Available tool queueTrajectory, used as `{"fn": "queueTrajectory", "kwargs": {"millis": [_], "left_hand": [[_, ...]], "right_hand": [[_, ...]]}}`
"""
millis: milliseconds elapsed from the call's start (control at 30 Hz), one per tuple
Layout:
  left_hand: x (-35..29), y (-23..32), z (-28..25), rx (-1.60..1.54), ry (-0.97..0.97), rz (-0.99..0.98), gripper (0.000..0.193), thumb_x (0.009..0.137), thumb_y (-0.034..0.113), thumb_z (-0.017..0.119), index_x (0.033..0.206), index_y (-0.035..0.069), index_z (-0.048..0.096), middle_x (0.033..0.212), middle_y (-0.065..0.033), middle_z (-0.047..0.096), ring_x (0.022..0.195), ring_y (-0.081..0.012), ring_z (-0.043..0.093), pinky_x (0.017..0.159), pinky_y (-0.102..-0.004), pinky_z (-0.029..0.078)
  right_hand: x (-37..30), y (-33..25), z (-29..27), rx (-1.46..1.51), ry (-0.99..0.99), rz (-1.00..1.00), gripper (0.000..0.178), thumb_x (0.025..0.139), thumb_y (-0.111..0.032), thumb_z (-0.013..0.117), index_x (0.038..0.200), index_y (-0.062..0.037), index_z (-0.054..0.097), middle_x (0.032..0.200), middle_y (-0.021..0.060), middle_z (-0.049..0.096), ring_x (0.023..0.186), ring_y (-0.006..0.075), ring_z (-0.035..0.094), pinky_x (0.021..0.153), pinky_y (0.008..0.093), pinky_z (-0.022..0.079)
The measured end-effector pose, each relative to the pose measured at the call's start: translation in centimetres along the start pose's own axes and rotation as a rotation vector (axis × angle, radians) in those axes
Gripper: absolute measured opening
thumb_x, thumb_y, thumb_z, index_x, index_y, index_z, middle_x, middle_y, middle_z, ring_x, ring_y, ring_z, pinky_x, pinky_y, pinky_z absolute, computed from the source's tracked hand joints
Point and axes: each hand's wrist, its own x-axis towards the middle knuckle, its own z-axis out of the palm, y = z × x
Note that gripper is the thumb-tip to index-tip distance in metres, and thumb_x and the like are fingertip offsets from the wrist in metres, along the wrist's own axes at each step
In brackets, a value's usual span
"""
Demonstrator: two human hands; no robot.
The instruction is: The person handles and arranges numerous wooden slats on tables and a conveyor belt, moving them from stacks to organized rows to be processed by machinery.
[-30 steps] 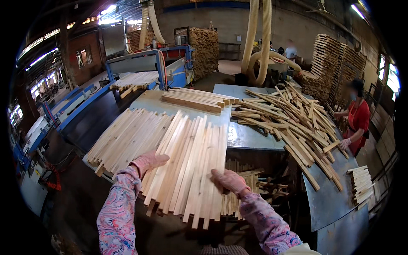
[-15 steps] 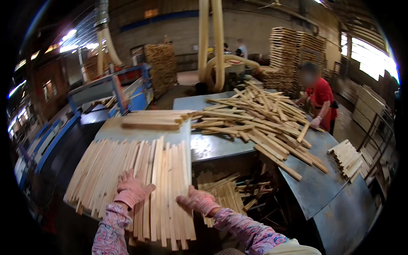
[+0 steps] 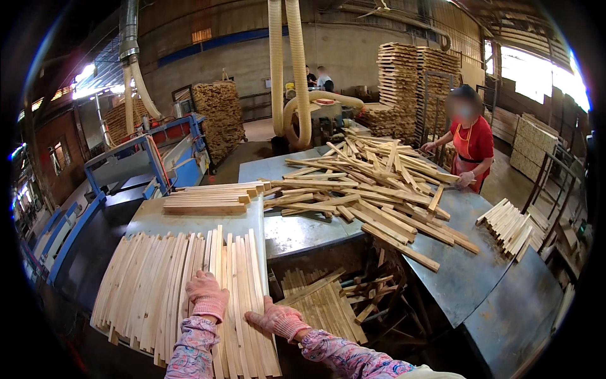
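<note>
Many pale wooden strips (image 3: pixel 148 278) lie side by side in a flat layer on the near left table. My left hand (image 3: pixel 207 294), in a pink knit glove, rests on top of them right of the middle, fingers pointing away from me and slightly bent. At the layer's right edge, my right hand (image 3: pixel 281 319), gloved alike, touches the outer strips. Its thumb reaches left over them; its other fingers are partly hidden. A narrower group of strips (image 3: pixel 238 297) lies between my hands, its far ends uneven. Neither hand lifts a strip.
Beyond the layer sits a small stack of strips (image 3: pixel 208 197). A loose heap of sticks (image 3: pixel 372 183) covers the metal table (image 3: pixel 303 235). Below its cutout lie more strips (image 3: pixel 315 294). A co-worker in red (image 3: pixel 473 148) stands far right, near another strip bundle (image 3: pixel 508 227). Blue machinery (image 3: pixel 142 161) stands left.
My left hand has shifted right across the strips, closer to my right hand, and its fingers are less spread. My right hand stays against the right edge. The view has tilted and shifted.
</note>
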Motion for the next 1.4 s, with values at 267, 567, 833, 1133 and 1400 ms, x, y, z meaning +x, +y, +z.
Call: {"fn": "queueTrajectory", "kwargs": {"millis": [267,567,833,1133,1400], "left_hand": [[1.0,1.5,0.4,-0.037,-0.003,0.011,0.067,0.087,0.036,0.074,0.142,0.006,0.050,0.133,-0.0103,0.060,0.114,-0.0248,0.068,0.079,-0.0397,0.061],[1.0,1.5,-0.9,-0.057,-0.022,0.036,0.074,0.082,0.029,0.079,0.143,0.008,0.043,0.136,-0.0123,0.055,0.121,-0.0271,0.065,0.081,-0.0402,0.062],[1.9,-2.4,-4.4,-0.476,0.110,0.101,0.076,0.076,0.037,0.080,0.140,0.010,0.050,0.131,-0.0234,0.062,0.119,-0.0401,0.063,0.098,-0.0479,0.054],[3.2,-25.4,-5.8,-0.677,0.379,-0.006,0.069,0.076,0.032,0.077,0.137,0.006,0.056,0.115,-0.0252,0.069,0.108,-0.0407,0.067,0.094,-0.0441,0.054],[4.4,-34.4,3.2,-0.592,0.204,-0.066,0.058,0.072,0.036,0.081,0.119,0.004,0.070,0.108,-0.0227,0.073,0.100,-0.0381,0.070,0.090,-0.0453,0.055]], "right_hand": [[-0.1,0.4,0.6,0.010,0.037,-0.014,0.108,0.090,-0.081,0.044,0.155,0.0029,0.026,0.138,0.0310,0.058,0.129,0.0425,0.059,0.106,0.0510,0.047],[-1.9,-0.5,0.2,0.033,0.045,0.006,0.101,0.091,-0.076,0.047,0.154,0.0011,0.030,0.140,0.0273,0.058,0.132,0.0412,0.056,0.109,0.0510,0.043],[-0.4,0.7,1.3,-0.168,0.196,-0.148,0.084,0.092,-0.073,0.050,0.143,-0.0066,0.052,0.127,0.0229,0.068,0.122,0.0370,0.063,0.105,0.0430,0.048],[0.5,-2.4,2.6,-0.097,0.147,-0.029,0.096,0.086,-0.078,0.055,0.143,-0.0011,0.049,0.126,0.0236,0.069,0.120,0.0374,0.066,0.101,0.0458,0.050],[0.1,-2.7,3.5,0.020,0.209,-0.067,0.085,0.082,-0.073,0.063,0.130,-0.0037,0.061,0.111,0.0213,0.073,0.111,0.0379,0.068,0.098,0.0426,0.050]]}}
